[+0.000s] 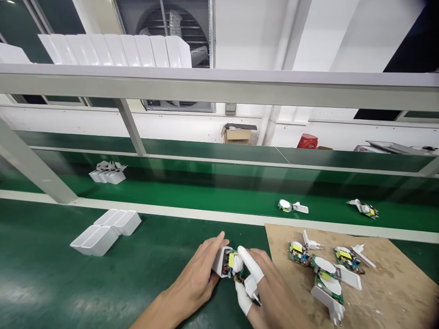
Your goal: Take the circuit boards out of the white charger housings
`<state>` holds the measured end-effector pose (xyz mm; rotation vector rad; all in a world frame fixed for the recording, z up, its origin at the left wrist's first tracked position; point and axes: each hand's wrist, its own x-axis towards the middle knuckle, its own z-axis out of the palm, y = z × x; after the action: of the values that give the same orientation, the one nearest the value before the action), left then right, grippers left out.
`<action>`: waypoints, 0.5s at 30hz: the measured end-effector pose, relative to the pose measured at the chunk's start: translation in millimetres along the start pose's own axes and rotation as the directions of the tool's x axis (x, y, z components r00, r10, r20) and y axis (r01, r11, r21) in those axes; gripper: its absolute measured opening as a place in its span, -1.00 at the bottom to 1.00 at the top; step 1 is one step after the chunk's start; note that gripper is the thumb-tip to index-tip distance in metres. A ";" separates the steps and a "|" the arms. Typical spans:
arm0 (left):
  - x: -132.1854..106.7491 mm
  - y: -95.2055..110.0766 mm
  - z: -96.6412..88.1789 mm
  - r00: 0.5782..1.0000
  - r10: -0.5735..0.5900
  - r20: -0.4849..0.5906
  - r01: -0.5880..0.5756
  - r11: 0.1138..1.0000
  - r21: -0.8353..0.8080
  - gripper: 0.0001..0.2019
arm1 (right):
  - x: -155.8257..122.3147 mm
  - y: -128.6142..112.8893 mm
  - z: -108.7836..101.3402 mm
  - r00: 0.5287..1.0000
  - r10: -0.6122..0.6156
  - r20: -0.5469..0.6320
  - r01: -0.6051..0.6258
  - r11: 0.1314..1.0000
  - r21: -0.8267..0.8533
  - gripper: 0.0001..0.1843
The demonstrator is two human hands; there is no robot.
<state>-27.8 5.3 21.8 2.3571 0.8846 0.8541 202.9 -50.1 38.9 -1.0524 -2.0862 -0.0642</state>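
Left hand [200, 267] curled round white shell [218, 264]; right hand [265, 281], fingers [253, 266] part-closed, gripping circuit board [231, 262] at shell's mouth — beside left edge of brown sheet [394, 285]. Mating step, probably — next move calls for square alignment.

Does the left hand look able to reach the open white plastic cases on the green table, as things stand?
Probably yes: bare green table lies between the left hand and the open white plastic cases, though it now holds another white case.
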 end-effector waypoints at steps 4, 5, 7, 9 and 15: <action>0.1 1.2 0.2 1.000 0.008 0.002 -0.008 1.000 -0.001 -0.06 | 3.9 -1.8 -3.4 1.000 -0.008 0.003 0.008 1.000 -0.030 -0.13; 0.0 1.3 0.5 1.000 0.011 -0.001 -0.011 1.000 -0.001 -0.06 | 4.8 -2.4 -4.9 1.000 -0.008 0.017 0.008 0.999 -0.036 -0.13; 0.0 1.2 1.0 1.000 0.016 -0.006 -0.016 1.000 -0.002 -0.06 | 5.6 -3.0 -7.2 0.999 -0.014 0.052 0.016 0.999 -0.040 -0.10; 0.1 1.0 1.3 1.000 0.020 -0.003 -0.020 1.000 -0.002 -0.05 | 4.7 -2.5 -7.8 0.997 -0.014 0.075 0.017 0.999 -0.039 -0.08; 0.1 2.8 -1.4 1.000 0.001 0.020 -0.001 1.000 -0.002 -0.02 | 1.3 -1.9 -8.4 0.993 0.033 0.113 -0.028 0.999 -0.045 -0.12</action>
<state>-27.5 3.8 24.6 2.3604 0.8750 0.8300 206.4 -53.5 46.1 -1.1375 -2.1785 -0.0355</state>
